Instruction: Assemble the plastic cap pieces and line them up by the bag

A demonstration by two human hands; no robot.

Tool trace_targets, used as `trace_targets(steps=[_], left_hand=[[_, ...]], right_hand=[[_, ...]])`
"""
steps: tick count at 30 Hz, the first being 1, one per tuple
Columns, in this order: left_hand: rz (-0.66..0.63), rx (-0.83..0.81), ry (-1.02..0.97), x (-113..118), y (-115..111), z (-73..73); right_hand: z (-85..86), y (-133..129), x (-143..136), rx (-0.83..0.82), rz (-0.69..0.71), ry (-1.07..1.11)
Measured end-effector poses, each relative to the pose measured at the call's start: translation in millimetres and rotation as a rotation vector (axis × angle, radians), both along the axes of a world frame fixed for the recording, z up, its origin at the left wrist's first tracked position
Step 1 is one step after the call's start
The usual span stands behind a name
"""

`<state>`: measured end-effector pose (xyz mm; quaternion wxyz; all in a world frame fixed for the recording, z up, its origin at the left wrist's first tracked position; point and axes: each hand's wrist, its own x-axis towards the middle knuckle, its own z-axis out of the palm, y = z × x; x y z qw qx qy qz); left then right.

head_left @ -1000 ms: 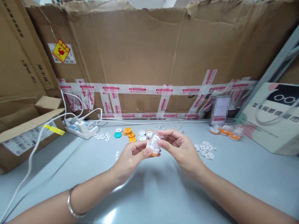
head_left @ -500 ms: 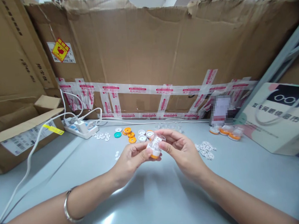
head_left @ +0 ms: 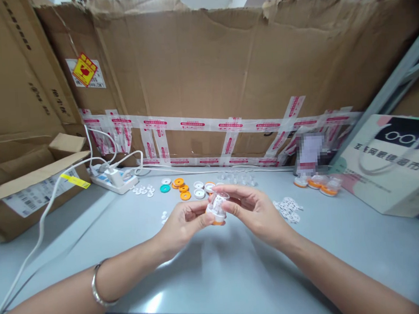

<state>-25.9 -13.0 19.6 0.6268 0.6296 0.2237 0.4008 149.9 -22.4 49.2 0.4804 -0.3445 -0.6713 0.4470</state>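
Note:
Above the middle of the table, both hands hold one small assembly: a white-and-orange round base (head_left: 218, 219) with a clear plastic cup (head_left: 220, 198) at its top and a white patterned piece showing inside. My left hand (head_left: 186, 221) pinches the base between thumb and fingers. The thumb and fingers of my right hand (head_left: 252, 208) close on the clear cup from the other side. Whether the cup is seated on the base or apart from it, I cannot tell. Just behind the hands lie orange rings (head_left: 185, 195) and white rings (head_left: 199, 193).
Small white pieces (head_left: 150, 191), a green ring (head_left: 165, 189) and clear cups (head_left: 237, 178) lie farther back. White patterned pieces (head_left: 288, 210) are heaped right of my hands. Several orange-based assemblies (head_left: 328, 189) stand near a paper bag (head_left: 385, 166). A power strip (head_left: 119, 184) and cardboard box (head_left: 31, 180) are left.
The held assembly has tipped slightly, its base more level and a little lower. Both hands keep their grip in nearly the same place.

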Motion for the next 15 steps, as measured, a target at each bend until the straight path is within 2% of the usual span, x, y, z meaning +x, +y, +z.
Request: trace_targets(steps=[3,9,11,15], left_hand=[[0.014,-0.012,-0.028,0,0,-0.4],[0.081,-0.093,-0.048,6,2,-4.9],[0.067,-0.143,-0.097,8,3,-6.0],[0.003,-0.271,-0.229,8,6,-3.8]], right_hand=[[-6.5,0,-4,0.0,-0.013,0.061],[-23.1,4,-14,-0.008,-0.238,0.134],[-24.8,5,-16,-0.05,-0.235,0.131],[-21.1,4,-15,-0.129,-0.142,0.187]])
